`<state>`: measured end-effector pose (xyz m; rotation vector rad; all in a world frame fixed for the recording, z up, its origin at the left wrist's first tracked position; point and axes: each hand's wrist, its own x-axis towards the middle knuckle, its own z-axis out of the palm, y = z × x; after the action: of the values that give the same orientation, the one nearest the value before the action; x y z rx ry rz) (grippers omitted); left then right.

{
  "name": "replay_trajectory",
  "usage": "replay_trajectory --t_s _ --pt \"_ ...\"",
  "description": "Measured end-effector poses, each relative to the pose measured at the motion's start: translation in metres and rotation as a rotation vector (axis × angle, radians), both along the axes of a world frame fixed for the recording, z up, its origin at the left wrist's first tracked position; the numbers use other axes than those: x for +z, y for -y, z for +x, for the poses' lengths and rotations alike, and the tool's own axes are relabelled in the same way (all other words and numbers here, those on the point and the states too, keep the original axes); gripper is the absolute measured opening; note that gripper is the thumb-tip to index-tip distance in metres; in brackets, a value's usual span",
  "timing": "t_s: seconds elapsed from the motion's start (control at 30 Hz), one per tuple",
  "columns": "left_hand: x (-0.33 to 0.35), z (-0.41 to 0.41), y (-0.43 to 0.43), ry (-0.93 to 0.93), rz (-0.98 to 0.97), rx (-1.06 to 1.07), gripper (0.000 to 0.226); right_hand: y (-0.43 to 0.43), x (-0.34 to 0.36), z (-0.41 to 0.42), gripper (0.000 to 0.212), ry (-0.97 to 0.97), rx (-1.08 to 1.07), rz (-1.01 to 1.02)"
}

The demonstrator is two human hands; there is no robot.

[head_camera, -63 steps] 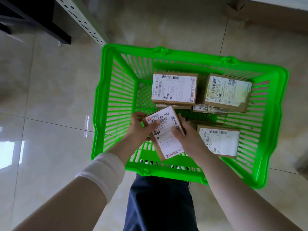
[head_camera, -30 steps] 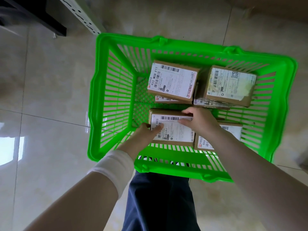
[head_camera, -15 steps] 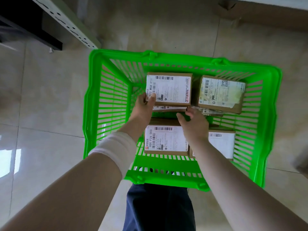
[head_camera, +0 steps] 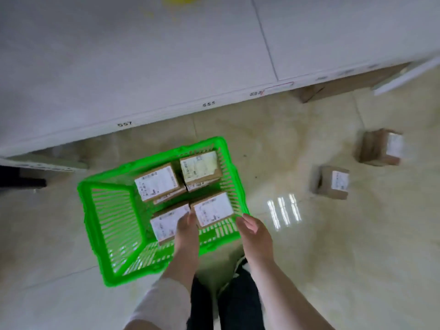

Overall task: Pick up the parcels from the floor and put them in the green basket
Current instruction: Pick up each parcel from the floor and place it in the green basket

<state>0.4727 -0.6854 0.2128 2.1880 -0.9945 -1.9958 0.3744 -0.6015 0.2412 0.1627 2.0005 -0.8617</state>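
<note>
The green basket [head_camera: 112,225] stands on the tiled floor with several brown parcels bearing white labels in its right half. My left hand [head_camera: 187,231] hovers over the basket's near side, fingers together, its tips by the near-left parcel [head_camera: 166,225]. My right hand [head_camera: 253,231] is open and empty just outside the basket's right rim. Two more parcels lie on the floor to the right: a near one [head_camera: 332,182] and a far one [head_camera: 381,147]. The view is blurred by motion.
A white shelf [head_camera: 142,55] with number tags 557 and 555 overhangs the floor behind the basket. A flat cardboard piece [head_camera: 333,88] lies under its right end. My dark trousers [head_camera: 226,303] are at the bottom.
Both hands have let go of the parcels and drawn back toward the basket's near edge. My view has swung up and right, bringing the shelf and the two floor parcels into sight.
</note>
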Motion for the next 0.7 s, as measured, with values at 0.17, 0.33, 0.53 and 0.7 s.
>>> replay_trajectory --t_s 0.17,0.33,0.53,0.7 --pt "0.047 -0.111 -0.086 -0.099 0.025 -0.123 0.032 -0.083 0.049 -0.086 0.036 0.029 -0.311 -0.059" --pt "0.066 -0.197 -0.163 -0.162 -0.001 -0.278 0.014 -0.163 0.058 -0.161 0.038 0.035 -0.429 -0.134" --pt "0.068 -0.283 -0.238 -0.101 0.023 -0.311 0.037 -0.240 0.061 -0.250 0.046 0.058 -0.472 -0.167" --pt "0.080 -0.357 -0.256 -0.095 0.116 -0.346 0.027 -0.259 0.076 -0.309 0.049 0.101 -0.485 -0.163"
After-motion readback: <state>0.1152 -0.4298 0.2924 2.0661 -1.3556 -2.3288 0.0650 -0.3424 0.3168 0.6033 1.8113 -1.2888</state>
